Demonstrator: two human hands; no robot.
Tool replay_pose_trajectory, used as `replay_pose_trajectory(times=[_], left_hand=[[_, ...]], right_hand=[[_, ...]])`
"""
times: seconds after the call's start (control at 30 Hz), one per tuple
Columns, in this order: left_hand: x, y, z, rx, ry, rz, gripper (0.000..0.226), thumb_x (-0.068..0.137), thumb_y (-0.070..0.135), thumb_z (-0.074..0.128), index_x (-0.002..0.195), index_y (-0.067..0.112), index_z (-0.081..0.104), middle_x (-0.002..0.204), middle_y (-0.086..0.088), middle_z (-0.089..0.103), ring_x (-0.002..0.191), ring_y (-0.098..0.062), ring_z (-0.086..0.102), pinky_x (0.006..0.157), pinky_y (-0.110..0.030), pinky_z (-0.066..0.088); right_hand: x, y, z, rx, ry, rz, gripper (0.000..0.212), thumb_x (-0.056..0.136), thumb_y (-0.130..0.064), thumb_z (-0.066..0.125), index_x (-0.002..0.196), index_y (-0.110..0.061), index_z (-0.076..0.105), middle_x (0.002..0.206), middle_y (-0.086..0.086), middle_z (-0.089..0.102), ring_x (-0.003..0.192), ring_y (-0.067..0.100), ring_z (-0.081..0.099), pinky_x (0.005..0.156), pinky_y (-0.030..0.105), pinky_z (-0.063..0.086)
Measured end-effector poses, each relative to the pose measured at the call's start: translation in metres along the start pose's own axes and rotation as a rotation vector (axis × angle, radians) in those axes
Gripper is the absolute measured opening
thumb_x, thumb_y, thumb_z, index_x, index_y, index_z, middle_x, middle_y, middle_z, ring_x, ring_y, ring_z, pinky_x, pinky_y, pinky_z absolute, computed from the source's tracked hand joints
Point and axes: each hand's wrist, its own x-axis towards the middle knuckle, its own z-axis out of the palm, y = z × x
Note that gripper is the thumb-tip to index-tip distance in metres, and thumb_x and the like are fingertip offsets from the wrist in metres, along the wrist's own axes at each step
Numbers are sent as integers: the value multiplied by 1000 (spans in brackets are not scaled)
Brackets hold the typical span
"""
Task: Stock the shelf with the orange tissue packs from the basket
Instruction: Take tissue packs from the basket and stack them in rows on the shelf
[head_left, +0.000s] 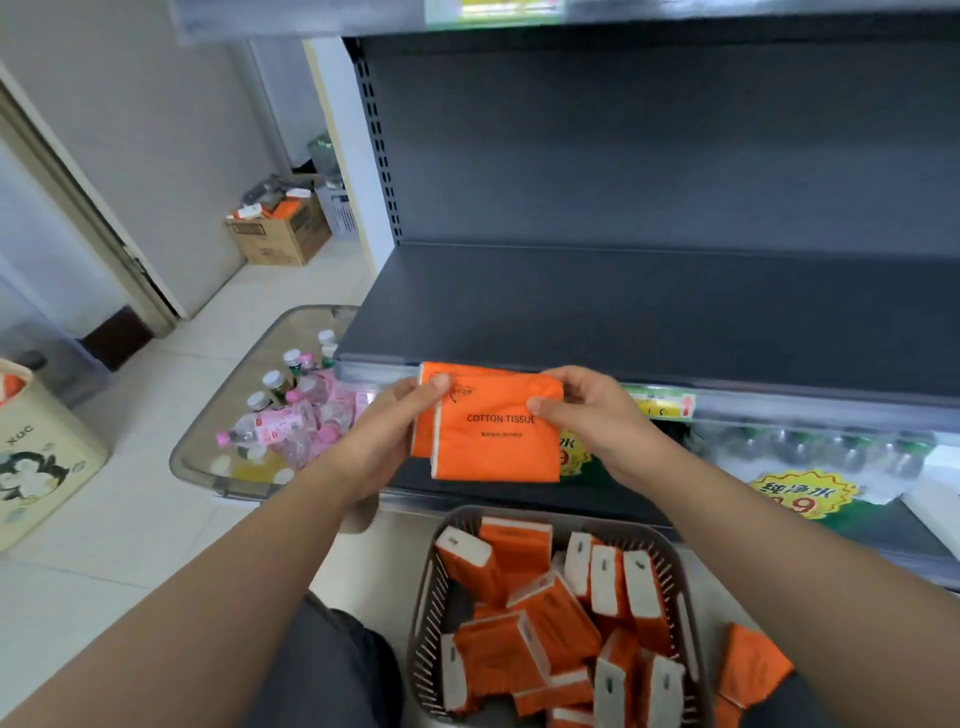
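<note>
One dark grey shelf (649, 312) fills the upper right of the frame, its flat board and back panel the same matte grey. A price tag (661, 404) sits on its front rail. Beneath it, a lower shelf (883, 525) carries a row of clear water bottles (810, 447), too blurred to count, and one yellow starburst sign (801, 493). The floor (130, 519) is pale tile. At the left a clear tub (193, 457) holds a jumble of small bottles, one cardboard box (283, 236) stands by the far wall, and one cream bag (41, 457) with a cartoon print sits at the left edge.

One dark slatted basket (427, 597) lies at the bottom centre, heaped with roughly a dozen orange tissue packs (550, 623); the pile is too tangled for an exact count. One loose pack (756, 667) lies just outside its right wall.

Two held packs (498, 431) hang stacked in front of the shelf's edge, above the basket, the front one printed COTTON TISSUE. The left hand (397, 423) grasps their upper left corner, thumb on the face and fingers behind. The right hand (587, 410) grips the right edge, thumb pressed on the front and fingers curled over the top.
</note>
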Motion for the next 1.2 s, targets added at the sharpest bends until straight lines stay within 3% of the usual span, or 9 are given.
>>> replay_pose_trajectory(times=[0.1,0.27,0.4,0.5,0.63,0.93,1.2], left_hand=[[5,15,-4,3,13,60,62,63,37,79,115,13,57,111,-9,71,104,-25,67,94,-44,52],[26,38,-17,-44,52,119,48,67,25,74,110,16,57,104,-7,73,98,-23,69,86,-41,55],[47,50,-31,-80,50,128,87,53,37,85,127,6,51,116,-16,68,107,-31,65,87,-44,53],[71,59,-44,-100,53,132,84,55,37,82,127,5,52,117,-17,67,107,-31,66,89,-45,53],[106,70,-58,-96,54,120,101,45,44,91,130,8,49,118,-16,67,108,-31,65,89,-47,53],[182,84,-88,48,52,169,57,72,33,79,122,14,58,114,-7,70,106,-24,67,93,-41,51],[250,88,-111,54,95,243,55,76,23,77,126,14,57,120,-7,67,108,-21,66,97,-39,49]], right_hand=[[12,-22,7,22,9,-48,15,89,-14,65,101,-21,60,103,1,66,97,16,63,80,29,52],[39,-49,15,53,38,-128,24,88,-16,67,110,-19,60,108,3,64,100,17,63,82,30,54],[63,-59,16,64,22,-98,45,84,-25,70,125,-20,52,118,-2,59,108,13,59,91,31,52],[89,-64,15,143,-114,1,48,82,-30,71,125,-18,54,121,-1,64,110,16,62,99,38,49],[127,-68,17,180,-199,5,48,79,-34,71,122,-18,57,118,0,68,109,16,64,97,38,50],[212,-63,24,187,-109,-17,42,83,-25,72,122,-19,59,117,0,68,107,15,65,98,37,50],[284,-58,30,174,-77,-79,43,85,-21,71,126,-23,55,122,-2,64,110,15,62,98,39,50]])
